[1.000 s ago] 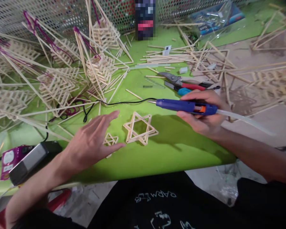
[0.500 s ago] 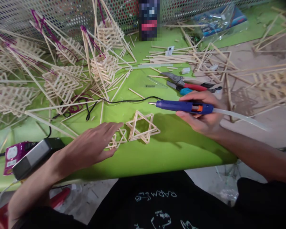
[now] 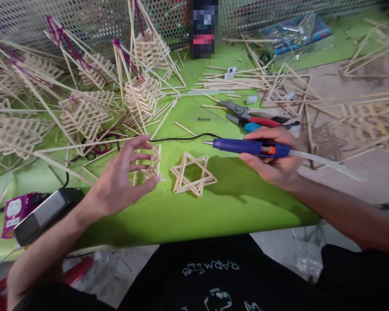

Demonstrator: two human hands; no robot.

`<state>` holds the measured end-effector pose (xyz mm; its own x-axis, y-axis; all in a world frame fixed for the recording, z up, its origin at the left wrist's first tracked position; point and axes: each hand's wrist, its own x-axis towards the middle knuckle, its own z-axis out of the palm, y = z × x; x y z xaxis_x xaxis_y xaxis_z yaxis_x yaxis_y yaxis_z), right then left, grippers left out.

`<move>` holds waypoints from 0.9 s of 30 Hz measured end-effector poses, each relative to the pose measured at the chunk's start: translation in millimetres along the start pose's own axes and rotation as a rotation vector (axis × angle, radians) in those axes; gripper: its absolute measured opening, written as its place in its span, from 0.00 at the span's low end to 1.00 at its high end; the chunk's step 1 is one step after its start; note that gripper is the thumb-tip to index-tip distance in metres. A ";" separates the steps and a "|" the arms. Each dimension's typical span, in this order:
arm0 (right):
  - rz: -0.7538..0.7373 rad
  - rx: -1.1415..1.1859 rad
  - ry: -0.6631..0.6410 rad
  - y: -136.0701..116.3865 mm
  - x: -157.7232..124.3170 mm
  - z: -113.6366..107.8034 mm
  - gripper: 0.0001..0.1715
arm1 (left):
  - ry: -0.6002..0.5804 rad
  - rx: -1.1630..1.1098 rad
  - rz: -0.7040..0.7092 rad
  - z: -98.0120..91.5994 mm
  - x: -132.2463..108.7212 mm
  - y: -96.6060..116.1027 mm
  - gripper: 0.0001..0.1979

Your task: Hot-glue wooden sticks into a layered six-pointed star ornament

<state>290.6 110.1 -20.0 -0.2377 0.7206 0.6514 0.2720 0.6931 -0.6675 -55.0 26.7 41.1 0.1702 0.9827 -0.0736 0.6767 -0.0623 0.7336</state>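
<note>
In my right hand (image 3: 275, 157) is a blue glue gun (image 3: 236, 146), its metal nozzle pointing left and a clear glue stick (image 3: 327, 163) sticking out of its back. My left hand (image 3: 123, 175) grips a small star of thin wooden sticks (image 3: 156, 162) between thumb and fingers, tipped up on its edge; the fingers hide part of it. Between the hands, a larger six-pointed stick star (image 3: 194, 175) lies flat on the green table (image 3: 194, 220). The nozzle hangs above and behind this larger star, apart from it.
Several stick frames with purple string (image 3: 142, 93) crowd the left and back. Pruning shears (image 3: 246, 113) and loose sticks (image 3: 227, 82) lie beyond the glue gun. A black cord (image 3: 178, 138) crosses the table. A grey-black box (image 3: 48, 216) sits at the front left.
My left hand has lifted and turned the small star from lying flat to standing on edge, moving slightly away from me. The right hand with the glue gun has barely moved.
</note>
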 end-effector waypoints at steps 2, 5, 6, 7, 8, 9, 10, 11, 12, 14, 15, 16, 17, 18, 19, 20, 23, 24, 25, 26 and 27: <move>-0.003 -0.006 0.002 -0.2 0.2 0.0 0.22 | 0.096 -0.002 0.050 3.8 2.5 -1.1 0.42; -0.003 -0.016 0.001 -0.6 0.3 -0.5 0.22 | 0.340 0.291 0.290 11.0 4.9 -1.6 0.47; 0.002 -0.018 -0.002 -0.8 0.2 -0.7 0.22 | 0.406 0.405 0.422 13.2 5.3 -1.9 0.49; 0.008 -0.020 -0.006 -1.0 0.1 -0.9 0.22 | 0.427 0.478 0.495 15.1 5.4 -2.2 0.51; 0.014 -0.025 -0.013 -1.3 -0.1 -1.1 0.21 | 0.431 0.494 0.506 16.7 5.4 -2.5 0.51; 0.018 -0.031 -0.020 -1.5 -0.2 -1.3 0.21 | 0.428 0.499 0.501 18.0 5.1 -2.8 0.51; 0.021 -0.036 -0.024 -1.8 -0.3 -1.5 0.21 | 0.423 0.502 0.488 19.0 4.7 -2.8 0.51; 0.021 -0.040 -0.025 -2.1 -0.3 -1.6 0.21 | 0.425 0.500 0.474 19.7 4.1 -2.4 0.50; 0.019 -0.042 -0.021 -2.4 -0.2 -1.7 0.21 | 0.421 0.500 0.465 20.2 3.5 -1.6 0.49; 0.008 -0.044 -0.010 -2.8 0.2 -1.6 0.21 | 0.382 0.491 0.450 21.4 2.1 1.5 0.46; 0.001 -0.047 -0.001 -2.9 0.5 -1.4 0.21 | 0.347 0.476 0.440 22.3 1.4 3.4 0.45; -0.002 -0.054 0.009 -2.9 0.9 -0.9 0.22 | 0.319 0.466 0.437 23.7 1.0 5.3 0.43; 0.002 -0.059 0.017 -2.9 1.3 -0.3 0.22 | 0.300 0.456 0.442 25.7 0.7 6.9 0.42; 0.014 -0.063 0.025 -2.8 1.8 0.4 0.22 | 0.291 0.441 0.453 28.2 0.7 7.9 0.42; 0.030 -0.065 0.035 -2.7 2.1 1.2 0.22 | 0.277 0.420 0.468 31.2 0.9 8.3 0.43; 0.044 -0.067 0.045 -2.7 2.4 1.9 0.23 | 0.265 0.386 0.492 34.7 1.3 8.1 0.44; 0.049 -0.112 0.027 -3.8 2.6 3.2 0.28 | 0.199 0.273 0.548 45.9 3.0 6.4 0.46; 0.045 -0.137 0.012 -4.6 2.2 3.3 0.29 | 0.176 0.253 0.546 49.5 3.5 6.3 0.46; 0.045 -0.158 -0.008 -5.3 1.7 3.1 0.30 | 0.160 0.241 0.540 52.9 4.0 6.8 0.46; 0.052 -0.172 -0.029 -6.0 1.0 2.8 0.31 | 0.152 0.237 0.528 56.1 4.5 8.0 0.46; 0.060 -0.175 -0.045 -6.5 0.2 2.4 0.31 | 0.158 0.240 0.529 59.0 4.9 9.7 0.46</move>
<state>286.6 105.7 -16.4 -0.2567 0.7636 0.5924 0.4446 0.6376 -0.6291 -5.3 20.7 8.0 0.4318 0.8205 0.3745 0.6753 -0.5694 0.4689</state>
